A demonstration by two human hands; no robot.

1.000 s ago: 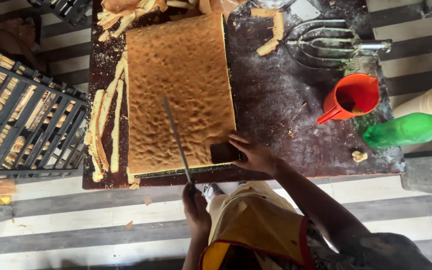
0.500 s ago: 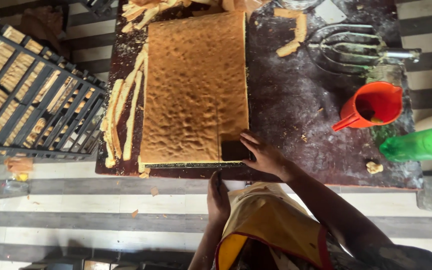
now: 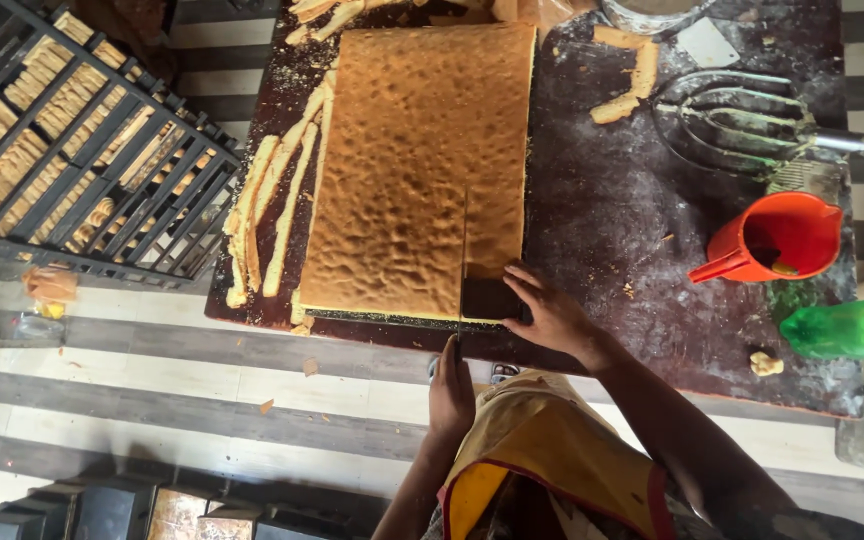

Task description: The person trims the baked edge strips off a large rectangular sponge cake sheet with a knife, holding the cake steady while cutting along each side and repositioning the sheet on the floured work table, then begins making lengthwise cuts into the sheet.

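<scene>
A large golden-brown sheet cake (image 3: 417, 160) lies on a dark worktop (image 3: 632, 250). My left hand (image 3: 452, 385) is shut on the handle of a long thin knife (image 3: 464, 260). Its blade runs straight away from me across the cake's near right part. My right hand (image 3: 552, 312) rests its fingers on a small dark rectangular block (image 3: 487, 298) at the cake's near right corner, just right of the blade. Below the hands is a yellow apron (image 3: 542, 450).
Trimmed cake strips (image 3: 267, 215) lie left of the cake, and more pieces (image 3: 632, 85) sit at the back right. A black wire rack (image 3: 72, 150) filled with cake pieces stands at the left. An orange jug (image 3: 777, 240), a green bottle (image 3: 852, 328) and a metal whisk (image 3: 742, 120) occupy the right.
The knife blade, slanted leftward over the cake a second ago, now lies straight beside the dark block. My right hand stays on the block. The view has shifted.
</scene>
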